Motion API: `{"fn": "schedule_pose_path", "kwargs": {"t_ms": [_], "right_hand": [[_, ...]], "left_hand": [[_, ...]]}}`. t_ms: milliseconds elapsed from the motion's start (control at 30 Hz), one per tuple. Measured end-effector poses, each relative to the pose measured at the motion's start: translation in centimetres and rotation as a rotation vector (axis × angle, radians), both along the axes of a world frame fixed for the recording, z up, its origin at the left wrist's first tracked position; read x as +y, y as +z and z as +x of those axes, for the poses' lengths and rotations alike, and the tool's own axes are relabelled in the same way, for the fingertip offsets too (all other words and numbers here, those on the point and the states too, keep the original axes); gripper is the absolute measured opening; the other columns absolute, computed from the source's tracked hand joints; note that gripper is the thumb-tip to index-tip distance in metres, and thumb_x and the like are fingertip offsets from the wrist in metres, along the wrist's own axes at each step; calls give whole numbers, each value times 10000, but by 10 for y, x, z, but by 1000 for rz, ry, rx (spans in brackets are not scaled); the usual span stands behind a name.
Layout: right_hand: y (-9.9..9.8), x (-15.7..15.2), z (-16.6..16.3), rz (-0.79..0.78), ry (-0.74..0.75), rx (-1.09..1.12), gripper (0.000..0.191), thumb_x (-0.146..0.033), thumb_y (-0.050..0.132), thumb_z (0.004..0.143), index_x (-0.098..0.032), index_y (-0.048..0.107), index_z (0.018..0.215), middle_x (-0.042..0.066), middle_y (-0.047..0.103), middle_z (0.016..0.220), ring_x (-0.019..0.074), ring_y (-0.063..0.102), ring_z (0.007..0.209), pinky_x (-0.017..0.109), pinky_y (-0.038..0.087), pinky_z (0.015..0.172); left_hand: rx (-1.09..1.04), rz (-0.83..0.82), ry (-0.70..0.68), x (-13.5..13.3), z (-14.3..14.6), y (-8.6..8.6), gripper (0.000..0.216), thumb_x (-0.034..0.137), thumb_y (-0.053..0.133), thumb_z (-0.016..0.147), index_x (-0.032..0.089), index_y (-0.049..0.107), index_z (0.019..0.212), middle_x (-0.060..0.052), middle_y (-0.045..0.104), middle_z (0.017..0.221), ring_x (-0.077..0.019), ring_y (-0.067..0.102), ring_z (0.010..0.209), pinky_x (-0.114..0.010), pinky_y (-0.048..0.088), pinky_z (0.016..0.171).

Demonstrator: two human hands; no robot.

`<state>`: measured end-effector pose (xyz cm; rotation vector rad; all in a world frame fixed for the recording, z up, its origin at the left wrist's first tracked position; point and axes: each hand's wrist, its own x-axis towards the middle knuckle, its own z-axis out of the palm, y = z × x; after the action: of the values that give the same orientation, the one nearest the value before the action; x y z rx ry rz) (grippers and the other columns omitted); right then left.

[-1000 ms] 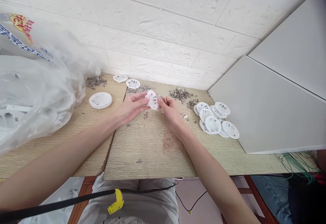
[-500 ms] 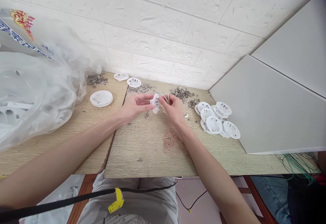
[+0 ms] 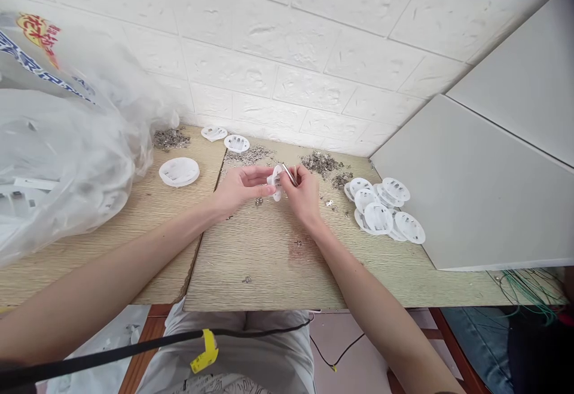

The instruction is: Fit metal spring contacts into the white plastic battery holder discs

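Observation:
My left hand [image 3: 240, 189] grips a round white plastic piece [image 3: 277, 186] by its edge, its slotted face turned toward the right. Closed around a slim silver tool that looks like tweezers [image 3: 290, 175], my right hand [image 3: 305, 194] has its fingertips against that piece. The fingers hide the tool's tip. Behind both hands lie piles of small metal parts [image 3: 320, 164] and finer silvery bits [image 3: 251, 155]. A few loose metal clips [image 3: 247, 279] are scattered on the wooden table [image 3: 251, 250].
Several white discs [image 3: 378, 219] with metal inserts are heaped at right, beside a grey panel [image 3: 493, 202]. A stack of discs [image 3: 179, 172] sits at left, near a large plastic bag [image 3: 67, 155]. A black cable [image 3: 156, 343] crosses in front of my lap.
My right hand has moved slightly left, closer against the white plastic piece, and covers more of its face. The left hand still holds the piece, shifted slightly right.

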<state>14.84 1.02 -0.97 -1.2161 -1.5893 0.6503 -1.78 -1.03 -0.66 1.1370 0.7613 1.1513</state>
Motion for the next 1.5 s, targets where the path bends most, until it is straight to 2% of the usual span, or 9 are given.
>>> {"fn": "schedule_pose_path", "kwargs": {"t_ms": [267,600,767,867,1033,1167,1267,1400,1500], "right_hand": [[-5,1,-2,68,-2,-48,257,-298,519,850,-230,354,665,-56,396,621,109,353,591,264,280,577],[-3,1,-2,90,9,-150,282,-250,518,853,-237,321,652,-49,396,614,118,354,590,266,273,577],[0,6,3,51,73,-201,304,-320,551,861,-223,373,635,-42,402,604,120,343,593,276,271,584],[1,7,6,-26,114,-149,321,-367,568,855,-215,401,627,-41,390,604,119,346,602,275,275,585],[4,8,11,-172,144,7,328,-412,581,843,-213,421,637,-47,376,607,109,327,589,269,272,569],[7,8,13,-208,142,26,372,-440,583,844,-213,403,609,-52,363,578,100,302,562,268,262,551],[7,8,13,-224,176,81,357,-461,641,799,-209,454,629,-58,366,582,95,305,557,263,267,540],[3,9,11,-252,219,199,284,-436,722,708,-195,579,754,-49,462,635,95,375,563,255,313,533],[2,9,11,-241,174,230,296,-423,743,675,-192,603,798,-27,541,679,109,450,591,255,363,541]], "left_hand": [[-37,-25,22,0,3,-1,549,348,931,538,193,766,1038,-107,741,1152,-314,638,1163,-482,461,1046],[26,15,52,-2,3,-2,564,323,935,523,183,763,1041,-110,745,1136,-317,640,1154,-485,473,1035],[19,15,76,4,0,-4,483,407,880,632,214,765,1060,-92,753,1124,-285,665,1117,-457,472,1049],[27,17,65,5,-2,-3,480,411,863,663,233,757,1095,-90,736,1181,-278,661,1129,-444,467,1056],[43,-27,70,1,0,0,515,406,889,612,217,753,1071,-105,698,1257,-304,634,1176,-460,473,1048],[-3,-60,74,-1,2,3,537,366,895,597,199,733,1081,-124,668,1294,-307,631,1171,-475,488,1015],[-8,-49,62,-1,1,3,513,333,893,601,197,727,1067,-124,652,1311,-311,607,1203,-485,463,1032],[48,17,10,-1,1,1,506,316,879,623,208,714,1089,-114,649,1310,-310,599,1199,-494,451,1031],[126,55,10,-1,1,-3,525,307,872,629,216,704,1117,-113,656,1287,-312,592,1193,-489,476,992]]}}
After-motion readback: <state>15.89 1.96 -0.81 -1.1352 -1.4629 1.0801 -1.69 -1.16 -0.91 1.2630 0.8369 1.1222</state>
